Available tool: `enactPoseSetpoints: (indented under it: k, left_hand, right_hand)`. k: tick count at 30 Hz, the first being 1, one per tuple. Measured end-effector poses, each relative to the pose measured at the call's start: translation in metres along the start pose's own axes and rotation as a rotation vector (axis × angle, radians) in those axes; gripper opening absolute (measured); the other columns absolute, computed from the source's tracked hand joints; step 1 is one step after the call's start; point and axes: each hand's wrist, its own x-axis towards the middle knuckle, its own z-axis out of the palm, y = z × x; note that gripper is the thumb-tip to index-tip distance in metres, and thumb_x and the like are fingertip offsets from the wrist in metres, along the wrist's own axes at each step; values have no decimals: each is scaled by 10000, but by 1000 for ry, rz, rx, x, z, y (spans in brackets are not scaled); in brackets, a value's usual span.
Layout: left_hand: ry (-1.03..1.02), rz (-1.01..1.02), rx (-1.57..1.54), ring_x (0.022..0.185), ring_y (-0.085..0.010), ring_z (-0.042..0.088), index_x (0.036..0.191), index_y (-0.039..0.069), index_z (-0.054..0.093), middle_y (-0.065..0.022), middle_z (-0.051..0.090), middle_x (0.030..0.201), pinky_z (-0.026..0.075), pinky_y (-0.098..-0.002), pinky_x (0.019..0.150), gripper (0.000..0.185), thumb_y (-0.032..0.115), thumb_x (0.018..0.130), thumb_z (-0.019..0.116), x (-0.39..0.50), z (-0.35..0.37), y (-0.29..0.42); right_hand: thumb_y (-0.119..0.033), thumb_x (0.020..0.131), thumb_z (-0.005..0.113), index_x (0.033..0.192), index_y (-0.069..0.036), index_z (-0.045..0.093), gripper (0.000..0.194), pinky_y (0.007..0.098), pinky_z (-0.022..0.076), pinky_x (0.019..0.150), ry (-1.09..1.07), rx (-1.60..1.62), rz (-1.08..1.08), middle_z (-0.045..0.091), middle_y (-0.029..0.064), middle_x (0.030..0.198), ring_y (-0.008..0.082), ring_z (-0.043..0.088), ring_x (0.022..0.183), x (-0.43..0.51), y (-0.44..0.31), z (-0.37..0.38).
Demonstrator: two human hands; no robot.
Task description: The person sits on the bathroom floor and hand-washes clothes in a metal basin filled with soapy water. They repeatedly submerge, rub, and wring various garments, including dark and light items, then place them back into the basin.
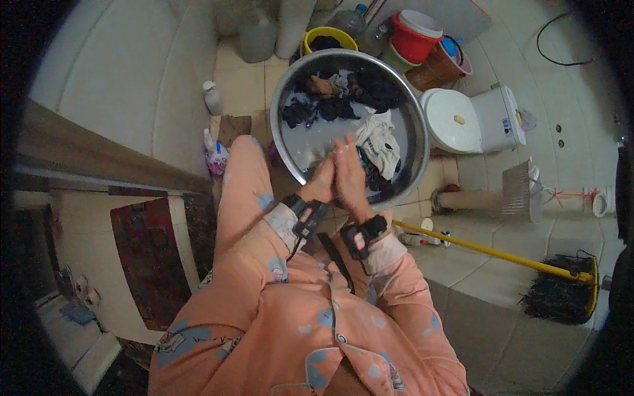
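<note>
My left hand [322,179] and my right hand [349,175] are pressed palm to palm over the near rim of a large metal basin [424,148]. No item shows in either hand; what lies between the palms is hidden. Cloudy water [317,138] partly fills the basin. Dark wet clothes [374,89] lie along its far side, with a brown piece [323,86] among them. A white cloth with dark lettering [379,141] lies at the right, just past my fingertips, partly over more dark cloth.
A yellow bucket [331,32], a red bucket [416,39] and water bottles stand behind the basin. A white toilet [453,121] is close on the right. A yellow-handled broom [485,250] lies lower right. A pump bottle [212,98] stands left, by the wall.
</note>
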Motion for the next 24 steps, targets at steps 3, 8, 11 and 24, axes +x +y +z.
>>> enactPoseSetpoints:
  k: [3, 8, 11, 24]
  left_hand:
    - [-59, -193, -371, 1184, -178, 472, 1300, 88, 473, -62, 515, 1282, 366, -371, 1025, 381, 289, 979, 431, 4, -1, -7]
    - [-115, -483, -777, 1211, -186, 465, 1304, 106, 477, -35, 505, 1331, 344, -380, 1041, 362, 252, 977, 428, 20, 7, -8]
    - [-91, -492, -802, 1194, -196, 486, 1308, 104, 473, -32, 521, 1312, 361, -391, 1033, 363, 244, 976, 435, 21, 5, 3]
    - [306, -129, 7, 1317, -231, 352, 1429, 52, 346, -115, 292, 1503, 321, -290, 1036, 558, 88, 898, 516, 42, -20, 52]
  right_hand:
    - [-208, 982, 377, 1276, 0, 497, 380, 418, 339, 1056, -2, -176, -156, 449, 206, 1374, 402, 409, 1271, -3, -8, 0]
    - [-260, 987, 362, 1233, 41, 510, 416, 406, 445, 869, -46, -203, 196, 599, 277, 1130, 397, 600, 988, 40, 34, -47]
    - [-354, 1001, 362, 1190, 50, 517, 471, 429, 460, 751, -112, -194, 435, 630, 271, 974, 405, 616, 829, 39, 49, -56]
    - [-100, 838, 663, 1088, -78, 552, 275, 275, 446, 786, -69, 485, 329, 579, 75, 1012, 169, 572, 883, 32, 53, -57]
